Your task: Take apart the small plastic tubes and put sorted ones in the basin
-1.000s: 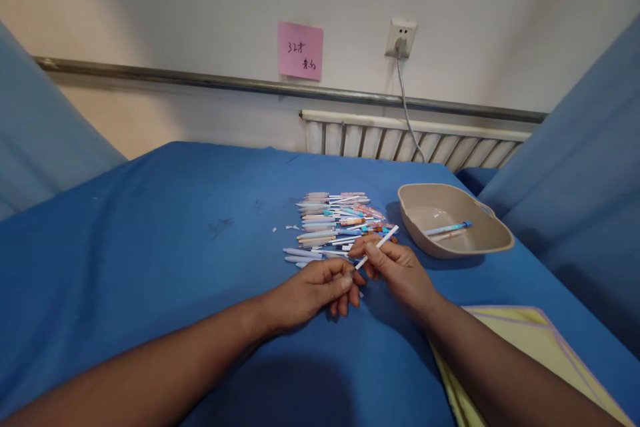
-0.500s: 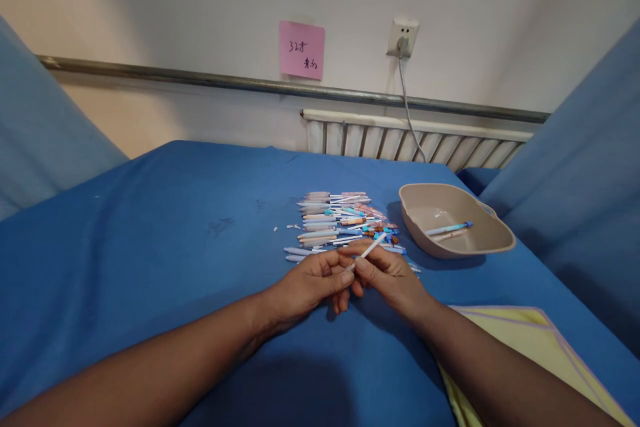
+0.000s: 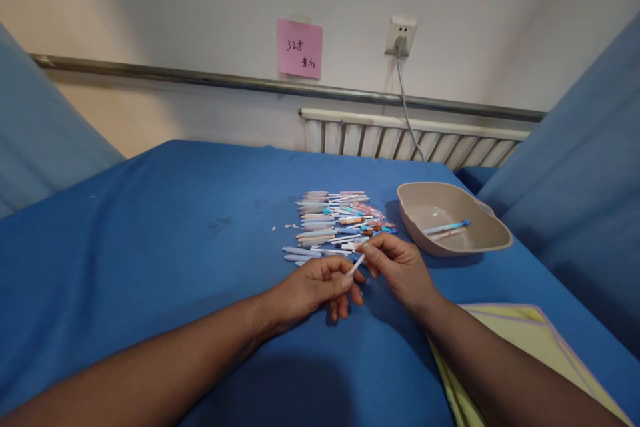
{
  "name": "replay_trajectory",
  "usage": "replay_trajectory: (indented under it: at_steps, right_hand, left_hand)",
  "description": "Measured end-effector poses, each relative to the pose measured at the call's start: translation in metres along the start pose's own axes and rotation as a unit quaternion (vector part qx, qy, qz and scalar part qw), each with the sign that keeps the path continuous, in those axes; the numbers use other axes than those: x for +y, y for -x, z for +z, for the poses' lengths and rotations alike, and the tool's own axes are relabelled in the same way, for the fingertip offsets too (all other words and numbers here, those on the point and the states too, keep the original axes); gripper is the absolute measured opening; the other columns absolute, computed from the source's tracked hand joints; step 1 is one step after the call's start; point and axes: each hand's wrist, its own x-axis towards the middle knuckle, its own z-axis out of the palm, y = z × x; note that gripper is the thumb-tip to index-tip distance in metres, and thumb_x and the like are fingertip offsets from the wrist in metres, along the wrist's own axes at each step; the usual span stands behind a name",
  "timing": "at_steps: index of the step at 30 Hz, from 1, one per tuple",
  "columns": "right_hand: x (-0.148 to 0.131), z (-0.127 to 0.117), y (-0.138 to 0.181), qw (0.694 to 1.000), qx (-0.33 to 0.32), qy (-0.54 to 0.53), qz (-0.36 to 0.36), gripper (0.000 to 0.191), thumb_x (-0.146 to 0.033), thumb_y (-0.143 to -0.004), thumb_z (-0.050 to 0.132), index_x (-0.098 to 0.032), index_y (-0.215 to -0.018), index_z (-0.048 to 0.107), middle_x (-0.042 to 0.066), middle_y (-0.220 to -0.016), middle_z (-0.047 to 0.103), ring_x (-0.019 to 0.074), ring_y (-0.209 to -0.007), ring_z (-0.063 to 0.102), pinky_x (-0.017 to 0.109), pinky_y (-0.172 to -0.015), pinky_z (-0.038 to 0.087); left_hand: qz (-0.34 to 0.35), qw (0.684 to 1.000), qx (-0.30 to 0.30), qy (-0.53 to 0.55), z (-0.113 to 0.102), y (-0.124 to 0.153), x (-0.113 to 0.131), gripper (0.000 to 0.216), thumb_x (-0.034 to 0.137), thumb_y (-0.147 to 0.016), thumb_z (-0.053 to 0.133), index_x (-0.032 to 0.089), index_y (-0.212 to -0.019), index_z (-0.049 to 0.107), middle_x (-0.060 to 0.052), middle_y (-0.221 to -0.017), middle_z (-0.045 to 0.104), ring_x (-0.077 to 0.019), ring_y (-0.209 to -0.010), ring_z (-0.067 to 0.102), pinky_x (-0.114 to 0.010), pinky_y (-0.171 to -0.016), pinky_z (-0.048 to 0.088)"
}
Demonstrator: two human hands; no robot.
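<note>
A thin white pen refill (image 3: 355, 265) slants up between my two hands over the blue cloth. My left hand (image 3: 325, 283) pinches its lower end between thumb and forefinger, the other fingers curled beneath. At its upper end, the thumb and fingertips of my right hand (image 3: 400, 270) are closed on it. Just beyond both hands lie rows of pen parts: pale pen barrels (image 3: 316, 235) on the left, white refills and coloured pieces on the right. My hands cover some of the nearest ones.
A beige basin (image 3: 453, 250) holding a few pens stands at the right. A folded yellow cloth (image 3: 520, 347) lies under my right forearm. Small white bits (image 3: 291, 226) rest left of the pens. Behind the table are a radiator (image 3: 360, 137) and a metal rail (image 3: 225, 83).
My right hand has slid up along the white refill to its upper end, uncovering more of my left fingers. My left hand keeps its hold nearly in place.
</note>
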Motion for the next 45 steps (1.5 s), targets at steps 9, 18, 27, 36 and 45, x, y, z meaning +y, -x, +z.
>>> replay_trajectory:
  at_steps: [9,18,27,36,45]
  right_hand:
    - [0.015,-0.011,-0.004,0.988,-0.041,0.147,-0.011,0.019,-0.033,-0.088,0.052,-0.017,-0.081,0.061,-0.001,-0.068,0.060,0.0111,-0.057,0.052,0.024,-0.056,0.040]
    - [0.017,-0.001,0.009,0.864,-0.174,0.467,-0.066,0.018,-0.015,-0.086,0.052,-0.016,-0.102,0.061,0.011,-0.096,0.066,0.0216,-0.090,0.061,0.030,-0.077,0.042]
    - [0.011,-0.009,-0.008,0.998,-0.006,0.055,0.023,0.023,-0.036,-0.082,0.058,-0.019,-0.098,0.058,0.000,-0.067,0.059,0.0136,-0.054,0.053,0.026,-0.052,0.043]
    - [-0.004,-0.014,-0.012,0.966,0.058,-0.242,0.066,0.022,-0.032,-0.073,0.074,-0.017,-0.081,0.060,-0.001,-0.068,0.062,0.0097,-0.059,0.056,0.021,-0.058,0.048]
    - [-0.001,-0.013,-0.010,0.971,0.052,-0.227,0.054,0.020,-0.032,-0.073,0.073,-0.018,-0.082,0.060,-0.001,-0.071,0.062,0.0105,-0.060,0.056,0.023,-0.061,0.048]
  left_hand:
    - [0.026,0.996,0.074,0.037,-0.009,-0.001,0.014,0.029,0.035,-0.081,0.069,0.013,-0.098,0.061,-0.006,-0.082,0.069,-0.0110,-0.063,0.062,-0.021,-0.058,0.047]
    - [0.013,0.993,0.071,0.093,-0.012,-0.001,0.013,0.029,0.034,-0.084,0.066,0.013,-0.104,0.059,-0.012,-0.092,0.070,-0.0156,-0.075,0.066,-0.027,-0.069,0.049]
    - [0.007,0.995,0.097,0.000,-0.014,-0.001,0.014,0.034,0.040,-0.084,0.064,0.012,-0.104,0.061,-0.005,-0.078,0.067,-0.0089,-0.055,0.059,-0.017,-0.047,0.041]
    - [-0.001,0.993,0.073,-0.097,-0.013,-0.001,0.010,0.036,0.043,-0.085,0.060,0.013,-0.104,0.060,-0.001,-0.072,0.064,-0.0051,-0.044,0.051,-0.015,-0.039,0.035]
    - [-0.010,0.990,0.067,-0.124,-0.011,-0.001,0.010,0.036,0.044,-0.085,0.060,0.014,-0.103,0.060,0.000,-0.070,0.064,-0.0048,-0.042,0.049,-0.015,-0.037,0.032]
